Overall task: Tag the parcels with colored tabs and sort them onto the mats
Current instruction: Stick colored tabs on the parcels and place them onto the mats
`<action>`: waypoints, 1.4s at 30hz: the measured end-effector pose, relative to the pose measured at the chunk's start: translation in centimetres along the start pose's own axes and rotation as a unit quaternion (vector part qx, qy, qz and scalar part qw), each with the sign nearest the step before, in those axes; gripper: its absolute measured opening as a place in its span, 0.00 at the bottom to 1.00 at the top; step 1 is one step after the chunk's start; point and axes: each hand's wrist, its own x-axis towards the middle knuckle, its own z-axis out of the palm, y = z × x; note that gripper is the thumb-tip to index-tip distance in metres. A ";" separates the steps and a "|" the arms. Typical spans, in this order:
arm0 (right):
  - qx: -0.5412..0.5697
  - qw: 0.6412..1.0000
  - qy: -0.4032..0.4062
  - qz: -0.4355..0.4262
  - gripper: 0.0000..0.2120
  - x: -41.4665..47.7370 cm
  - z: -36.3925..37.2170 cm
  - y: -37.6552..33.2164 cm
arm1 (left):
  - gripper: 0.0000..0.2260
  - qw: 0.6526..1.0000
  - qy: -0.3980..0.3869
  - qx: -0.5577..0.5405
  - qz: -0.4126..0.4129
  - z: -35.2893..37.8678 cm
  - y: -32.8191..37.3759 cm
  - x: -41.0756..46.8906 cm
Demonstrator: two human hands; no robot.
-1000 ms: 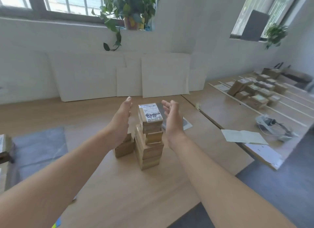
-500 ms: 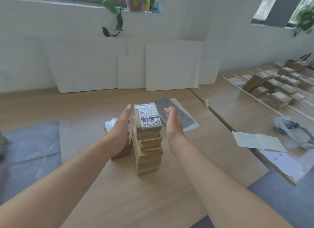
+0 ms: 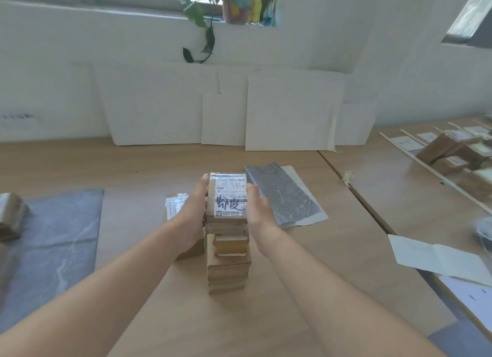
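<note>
Right, at the middle of my view a stack of parcels [image 3: 229, 263] stands on the pale wood-grain surface [image 3: 292, 316]. They are flat brown cardboard boxes, square-edged and piled a little unevenly. The top parcel [image 3: 229, 197] carries a glossy white shipping label [image 3: 231, 199] under clear film. Both forearms reach straight in from six o'clock. The left hand [image 3: 190, 215] lies flat against the stack's nine o'clock side, fingers straight and its tips at the top parcel's far corner. The right hand [image 3: 262, 215] mirrors it at three o'clock, thumb along the box edge. So both hands are uncurled, pressing the sides rather than wrapped round anything. The label shows a barcode, a printed line I read as "530- 05 A33", small Chinese print and heavy black marker strokes that I cannot make out. With the stack as the dial's centre, a second parcel [image 3: 174, 206] in crinkled shiny film sits at ten o'clock, partly behind the left hand. A grey marbled mat [image 3: 53, 237] lies at nine o'clock with a brown parcel [image 3: 10, 215] on its far edge. A smaller grey mat [image 3: 282, 194] on white paper lies at one o'clock. White boards [image 3: 290, 112] lean on the wall at twelve. More boxes [image 3: 452, 149] sit at two o'clock.
</note>
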 end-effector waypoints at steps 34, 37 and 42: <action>0.153 0.936 -0.064 -0.310 0.17 -17.2 5.6 -18.6 | 0.24 0.952 0.049 -0.031 0.300 -9.9 17.1 -22.8; 0.180 0.930 -0.095 -0.307 0.22 -19.3 8.0 -19.0 | 0.24 0.945 0.068 -0.037 0.317 -12.4 17.1 -25.1; 0.198 0.919 -0.142 -0.311 0.24 -23.0 11.8 -18.9 | 0.24 0.939 0.094 -0.045 0.327 -17.1 16.6 -28.4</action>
